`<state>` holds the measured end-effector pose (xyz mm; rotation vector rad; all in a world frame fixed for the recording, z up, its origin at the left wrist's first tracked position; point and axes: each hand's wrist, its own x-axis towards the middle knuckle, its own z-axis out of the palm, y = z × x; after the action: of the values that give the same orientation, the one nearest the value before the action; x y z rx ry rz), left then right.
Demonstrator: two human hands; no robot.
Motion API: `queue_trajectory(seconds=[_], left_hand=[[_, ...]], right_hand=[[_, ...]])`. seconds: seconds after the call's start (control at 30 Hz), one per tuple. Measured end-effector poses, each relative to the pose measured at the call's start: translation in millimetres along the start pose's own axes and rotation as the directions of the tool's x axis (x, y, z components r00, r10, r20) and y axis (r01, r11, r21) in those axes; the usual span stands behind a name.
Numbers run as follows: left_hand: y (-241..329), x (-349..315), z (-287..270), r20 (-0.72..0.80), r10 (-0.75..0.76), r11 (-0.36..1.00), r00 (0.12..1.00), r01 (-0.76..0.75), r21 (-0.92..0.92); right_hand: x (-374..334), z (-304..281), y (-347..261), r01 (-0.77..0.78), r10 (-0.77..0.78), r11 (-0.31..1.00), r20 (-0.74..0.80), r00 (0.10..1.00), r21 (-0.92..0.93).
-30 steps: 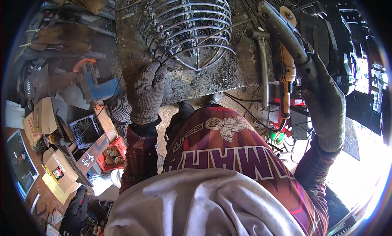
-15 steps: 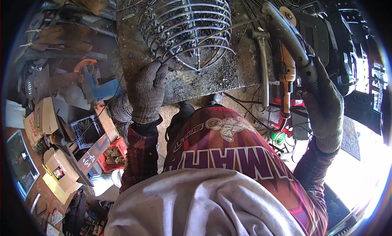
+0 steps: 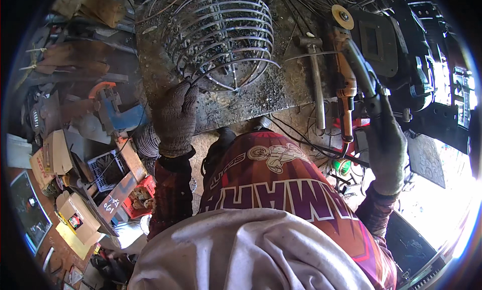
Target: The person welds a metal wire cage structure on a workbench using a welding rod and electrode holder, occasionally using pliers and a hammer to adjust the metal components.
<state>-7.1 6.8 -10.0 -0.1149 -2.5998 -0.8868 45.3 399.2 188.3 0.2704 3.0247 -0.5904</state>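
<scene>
A round cage of bent steel wire rings (image 3: pixel 223 36) lies on a scorched metal workbench (image 3: pixel 261 97). My left hand (image 3: pixel 175 117), in a grey knit glove, pinches a loose wire (image 3: pixel 221 66) at the cage's near rim. My right hand (image 3: pixel 386 147), also gloved, grips the handle of a welding torch (image 3: pixel 361 71), whose neck points up and away over the bench's right end. The torch tip is apart from the cage.
A hammer (image 3: pixel 315 74) and an orange angle grinder (image 3: pixel 344 89) with its disc lie on the bench's right side. A dark welding mask (image 3: pixel 379 41) sits beyond them. Boxes (image 3: pixel 75 217), a blue vise (image 3: pixel 113 112) and crates (image 3: pixel 138 197) crowd the floor at left.
My right hand has swung the torch a little to the right, away from the cage. My left hand has kept its hold at the cage's rim.
</scene>
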Motion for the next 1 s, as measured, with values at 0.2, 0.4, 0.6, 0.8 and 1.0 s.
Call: queue_trajectory(seconds=[0.2,0.4,0.6,0.8,1.0], left_hand=[[-0.7,0.3,3.7,-0.080,0.037,0.996,0.996,-0.043,-0.082],[-6.0,-2.2,7.6,-0.113,0.071,0.995,0.991,-0.079,-0.062],[-9.6,-4.2,9.6,-0.130,0.079,0.990,0.988,-0.094,-0.107],[2.1,-0.1,8.0,-0.143,0.063,0.979,0.988,-0.089,-0.181],[0.0,1.5,3.3,-0.109,0.112,0.993,0.988,-0.115,-0.017]], right_hand=[[-14.1,24.5,15.0,0.169,-0.182,0.961,-0.038,0.983,-0.217],[-38.8,39.3,23.4,0.241,-0.272,0.939,-0.099,0.957,-0.245],[-48.4,40.3,10.5,0.187,-0.180,0.978,0.076,0.981,-0.094],[-53.5,45.0,8.6,0.175,-0.176,0.984,0.123,0.977,0.016],[-51.5,36.4,1.9,0.030,-0.036,0.986,0.030,0.999,0.163]])
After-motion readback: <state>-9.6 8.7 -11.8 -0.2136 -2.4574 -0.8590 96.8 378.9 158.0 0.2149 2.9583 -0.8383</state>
